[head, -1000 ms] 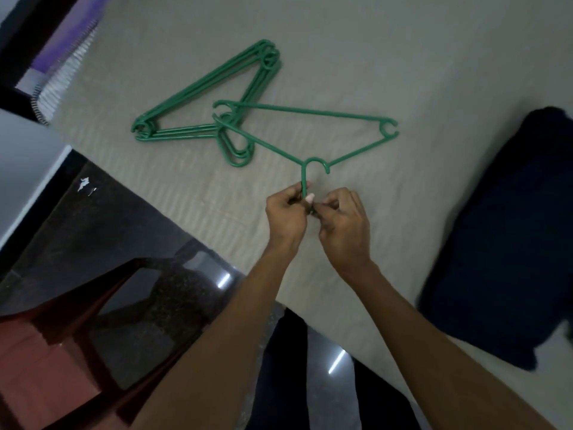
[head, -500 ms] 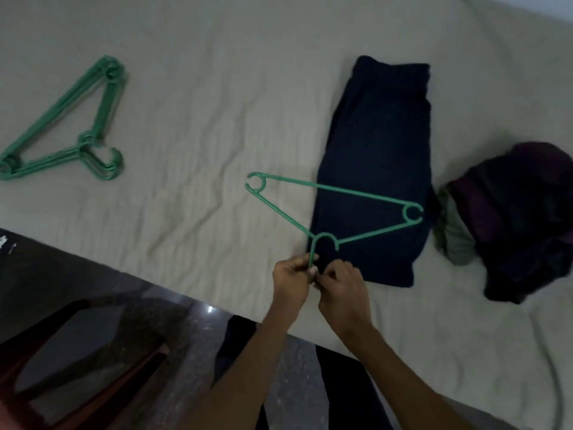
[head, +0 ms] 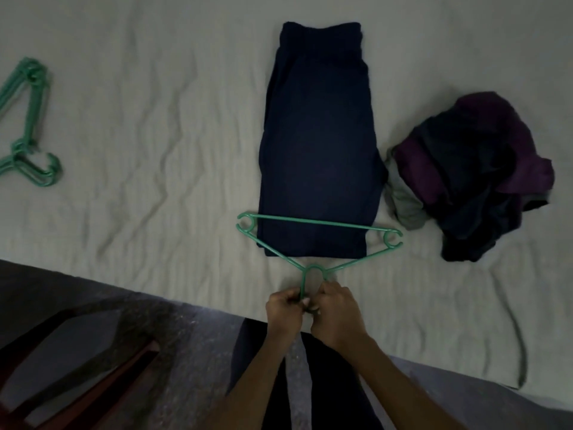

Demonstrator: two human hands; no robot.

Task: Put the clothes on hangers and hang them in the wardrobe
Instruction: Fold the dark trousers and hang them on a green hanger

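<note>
A green plastic hanger (head: 316,224) lies across the near end of a folded dark navy garment (head: 319,144) on the bed. My left hand (head: 283,308) and my right hand (head: 336,310) are both closed around the hanger's hook at the bed's near edge, side by side and touching. The hanger's bar spans the garment's bottom hem, its ends sticking out on both sides. A crumpled pile of dark and purple clothes (head: 474,178) sits to the right of the folded garment. Several more green hangers (head: 28,125) lie stacked at the far left.
The beige wrinkled bedsheet (head: 155,135) covers the bed, whose near edge runs diagonally from left to lower right. Below it is dark speckled floor (head: 173,346) and a reddish-brown wooden piece of furniture (head: 77,367) at lower left. My dark-trousered legs stand at the bed edge.
Both hands carried the hanger rightward from the hanger stack to the folded navy garment. The view swung right; the clothes pile came into view.
</note>
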